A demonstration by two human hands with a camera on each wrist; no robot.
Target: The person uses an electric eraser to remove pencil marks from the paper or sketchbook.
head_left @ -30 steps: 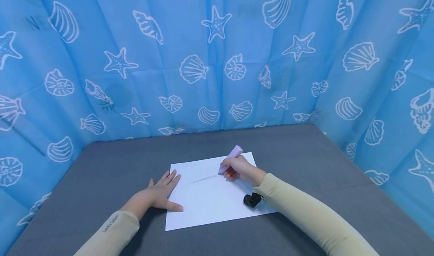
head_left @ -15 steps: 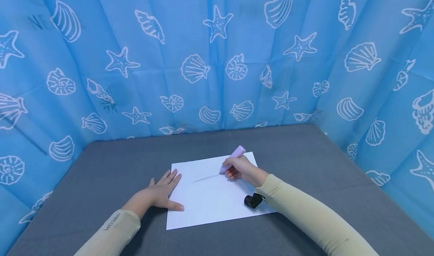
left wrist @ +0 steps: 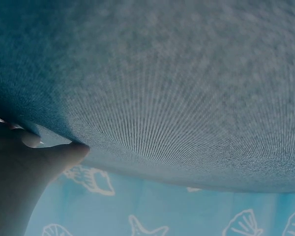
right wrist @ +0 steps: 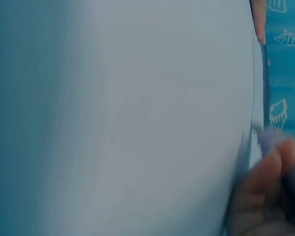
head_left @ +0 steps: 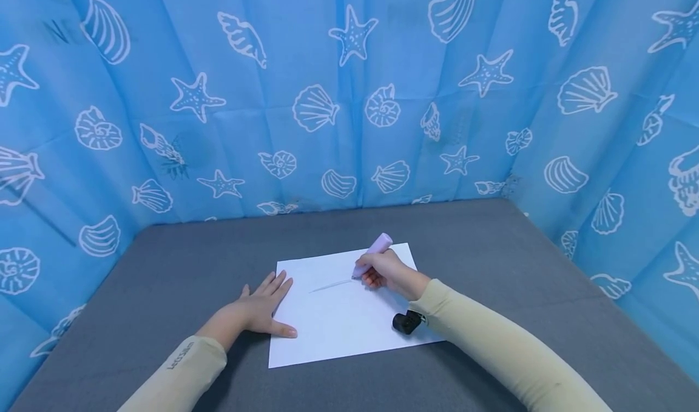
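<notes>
A sheet of white paper (head_left: 327,333) lies on the grey cloth, with a thin grey line (head_left: 330,286) slanting across its upper half. My right hand (head_left: 384,270) pinches a thick lilac pen (head_left: 380,243), tilted, its narrow tip at the line's right end. In the right wrist view the fingers curl round the blurred lilac pen (right wrist: 270,137) close to the paper. My left hand (head_left: 261,310) rests spread over the sheet's left edge, thumb and fingertips on the paper. The left wrist view shows part of that hand (left wrist: 19,167) low against the cloth.
A grey cloth (head_left: 207,266) covers the table. Blue curtains (head_left: 306,133) with white shells and starfish stand behind and at the sides. A small black device (head_left: 406,323) sits at the right wrist, above the paper's lower right part.
The pen tip has shifted slightly right along the line, then back left. My left hand stays on the paper's left edge.
</notes>
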